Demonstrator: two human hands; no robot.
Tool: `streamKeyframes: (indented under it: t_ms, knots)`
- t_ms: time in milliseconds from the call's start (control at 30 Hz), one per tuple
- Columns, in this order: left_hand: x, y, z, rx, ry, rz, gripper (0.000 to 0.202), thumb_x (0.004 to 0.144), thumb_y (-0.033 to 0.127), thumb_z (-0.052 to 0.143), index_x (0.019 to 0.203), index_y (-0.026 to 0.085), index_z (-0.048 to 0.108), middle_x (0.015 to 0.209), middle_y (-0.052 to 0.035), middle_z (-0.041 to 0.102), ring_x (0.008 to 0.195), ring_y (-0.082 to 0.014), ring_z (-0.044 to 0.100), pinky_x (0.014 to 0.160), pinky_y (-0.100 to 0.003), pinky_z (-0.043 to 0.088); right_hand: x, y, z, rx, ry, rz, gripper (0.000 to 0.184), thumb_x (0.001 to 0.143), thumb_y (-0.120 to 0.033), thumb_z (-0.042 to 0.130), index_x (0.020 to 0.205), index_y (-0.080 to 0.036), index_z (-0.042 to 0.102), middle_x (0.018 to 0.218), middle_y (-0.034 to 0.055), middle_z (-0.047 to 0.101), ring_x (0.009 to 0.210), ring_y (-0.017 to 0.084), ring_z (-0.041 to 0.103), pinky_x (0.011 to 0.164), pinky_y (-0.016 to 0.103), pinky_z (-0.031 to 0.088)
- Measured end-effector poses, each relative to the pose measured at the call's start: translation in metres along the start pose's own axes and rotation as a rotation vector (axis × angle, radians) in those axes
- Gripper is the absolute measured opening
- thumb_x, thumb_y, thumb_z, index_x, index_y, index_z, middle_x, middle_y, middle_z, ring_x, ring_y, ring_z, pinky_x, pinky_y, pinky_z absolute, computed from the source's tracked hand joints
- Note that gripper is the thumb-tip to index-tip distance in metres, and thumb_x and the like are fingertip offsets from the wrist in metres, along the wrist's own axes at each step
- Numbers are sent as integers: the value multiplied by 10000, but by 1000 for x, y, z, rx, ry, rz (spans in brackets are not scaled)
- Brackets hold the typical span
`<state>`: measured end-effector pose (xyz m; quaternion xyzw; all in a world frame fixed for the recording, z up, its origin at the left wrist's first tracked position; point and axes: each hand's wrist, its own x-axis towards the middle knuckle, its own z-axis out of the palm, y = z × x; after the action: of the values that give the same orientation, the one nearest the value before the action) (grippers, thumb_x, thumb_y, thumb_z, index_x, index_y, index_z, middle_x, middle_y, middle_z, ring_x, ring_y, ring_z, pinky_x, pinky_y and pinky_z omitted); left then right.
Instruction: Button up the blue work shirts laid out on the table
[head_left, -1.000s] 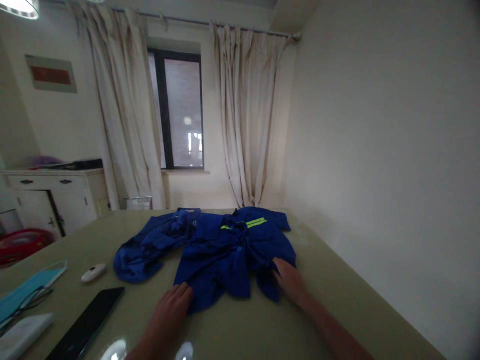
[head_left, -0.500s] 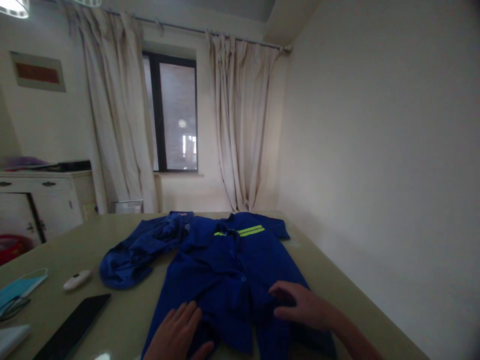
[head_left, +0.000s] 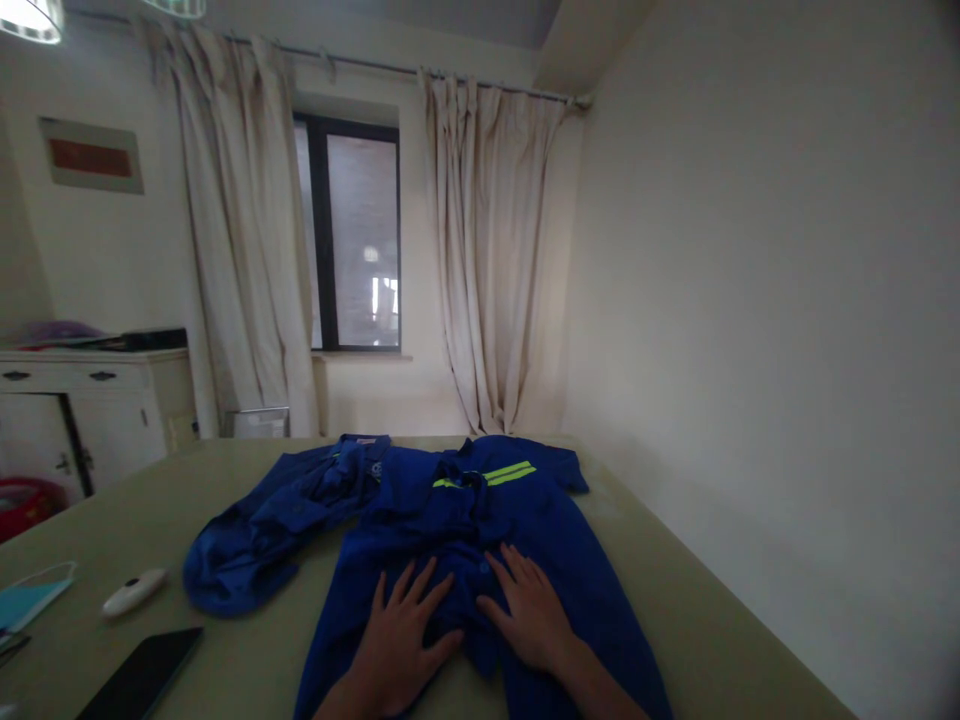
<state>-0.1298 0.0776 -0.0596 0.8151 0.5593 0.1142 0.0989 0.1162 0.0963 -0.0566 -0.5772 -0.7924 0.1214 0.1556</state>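
A blue work jacket (head_left: 547, 540) with yellow-green reflective stripes lies spread out on the table, its collar end toward the window. My left hand (head_left: 405, 630) rests flat on the left front of the jacket, fingers spread. On the right front, close to the buttons, my right hand (head_left: 525, 605) lies palm down with its fingers stretched out. Neither hand grips the cloth. Left of the jacket, a second blue garment (head_left: 262, 540) lies crumpled, touching it near the far end.
On the table's (head_left: 247, 660) left side lie a dark phone (head_left: 142, 675), a small white oval device (head_left: 133, 592) and a light-blue face mask (head_left: 34, 600). A wall (head_left: 787, 350) runs along the right. Beyond stand a white cabinet (head_left: 112, 410) and curtains (head_left: 487, 250).
Both hands have moved farther up the jacket and closer together. My right hand, earlier curled at the right side, now lies flat on the cloth. The view has shifted slightly.
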Motion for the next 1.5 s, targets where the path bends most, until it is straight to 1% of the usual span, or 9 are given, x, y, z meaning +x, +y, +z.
streamKeyframes:
  t_ms: [133, 300, 367, 500, 933, 1133, 1233, 1400, 1500]
  knots:
    - [30, -1, -6, 54, 63, -62, 613, 920, 680, 436, 1484, 440, 433, 1605, 22, 392, 1491, -344, 322, 1192, -662, 206, 30, 6, 4, -22, 46, 5, 668, 979, -651, 391, 1520, -263, 447, 1622, 99, 343, 1508, 293, 288, 1227, 480, 206]
    - [53, 23, 12, 244, 195, -231, 459, 975, 272, 429, 1405, 250, 590, 1492, -105, 551, 1387, -342, 481, 1154, -614, 319, 57, 5, 4, -12, 127, -3, 589, 984, -559, 429, 1452, -220, 539, 1550, 115, 470, 1451, 284, 400, 1196, 448, 272]
    - [53, 30, 26, 277, 246, -222, 520, 934, 109, 381, 1401, 199, 592, 1483, -128, 555, 1378, -307, 498, 1156, -560, 349, 59, 6, 5, -2, 160, -6, 549, 966, -497, 471, 1413, -197, 578, 1504, 121, 528, 1409, 279, 456, 1178, 417, 303]
    - [46, 31, 44, 211, 320, -84, 700, 836, -38, 340, 1460, 225, 519, 1499, -52, 551, 1351, -199, 529, 1168, -407, 383, 57, 10, 8, 1, 214, 4, 488, 910, -373, 523, 1336, -165, 637, 1417, 123, 610, 1336, 265, 526, 1139, 359, 348]
    - [29, 43, 15, -8, 261, -66, 423, 950, 138, 436, 1295, 286, 632, 1249, -51, 661, 1152, -229, 599, 931, -343, 468, 53, 5, 0, -33, 208, 24, 423, 955, -275, 421, 1305, -178, 637, 1372, 99, 641, 1284, 232, 556, 1084, 308, 374]
    - [23, 44, 14, -115, 254, -13, 345, 962, 106, 353, 1050, 249, 654, 1061, -41, 693, 1030, -202, 638, 893, -312, 464, 44, -5, -2, -83, 244, 59, 278, 943, -190, 391, 994, -190, 664, 1081, 107, 705, 1082, 241, 618, 949, 303, 426]
    - [22, 45, 10, -425, 397, -18, 308, 1000, 196, 290, 1087, 241, 582, 1010, -53, 701, 940, -196, 674, 848, -313, 501, 32, -1, 0, -11, 261, 81, 289, 975, -219, 345, 973, -208, 633, 1016, 89, 704, 1013, 225, 649, 878, 287, 444]
    - [24, 21, -17, -727, 875, -399, 295, 982, 392, 317, 1128, 219, 505, 983, -95, 689, 896, -260, 687, 813, -394, 546, 12, 27, 2, 319, 355, 180, 422, 1002, -410, 269, 1054, -234, 649, 968, 78, 732, 975, 242, 686, 853, 314, 480]
    - [17, -2, -39, -755, 966, -486, 327, 953, 441, 345, 1114, 216, 520, 1055, -103, 680, 1005, -265, 661, 901, -407, 536, 9, 36, 0, 495, 478, 248, 472, 934, -492, 316, 1014, -207, 684, 1026, 115, 732, 1015, 277, 666, 873, 344, 496]
